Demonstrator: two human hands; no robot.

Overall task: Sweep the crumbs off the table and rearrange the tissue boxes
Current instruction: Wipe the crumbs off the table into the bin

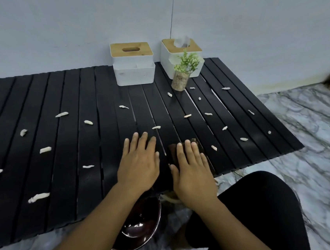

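A plain, pale blue-grey wall [59, 25] rises behind the low black slatted surface [68, 187], and a thin dark cable [172, 15] hangs down it. The floor [303, 127] around has a grey and white marble pattern.

Both are flat, palms down: left hand [138, 164] and right hand [191, 169], fingers straight, just beside each other. The forearms [100, 214] are bare, reaching forward.

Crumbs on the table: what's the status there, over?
Left hand flat on table, right hand pressing brown cloth. Crumbs scattered, unswept. Tissue boxes at back wall; potted plant stands before the right one.
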